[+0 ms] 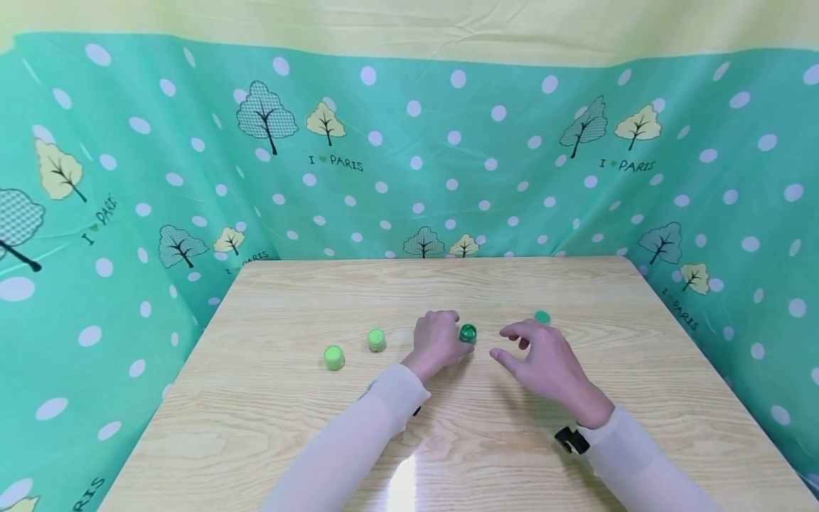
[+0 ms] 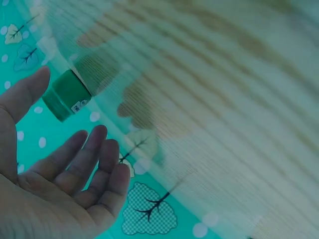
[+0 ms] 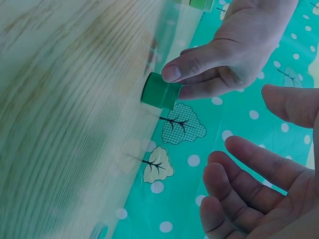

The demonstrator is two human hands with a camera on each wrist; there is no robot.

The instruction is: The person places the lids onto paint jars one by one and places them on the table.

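A small dark green jar [image 1: 468,333] stands on the table, its top looking uncapped in the head view. My left hand [image 1: 439,339] is at its left side, thumb and fingers spread around it. In the right wrist view the left thumb overlaps the jar [image 3: 160,91]; whether it touches is hard to tell. The left wrist view shows relaxed, parted fingers beside the jar [image 2: 68,95]. To the right, my right hand [image 1: 544,361] hovers with loosely bent fingers and nothing in them. A flat green lid [image 1: 542,317] lies just behind it.
Two small light green jars, one nearer [image 1: 334,358] and one farther [image 1: 377,340], stand left of my left hand. The wooden table [image 1: 269,434] ends at a polka-dot green curtain [image 1: 384,142] at the back and sides.
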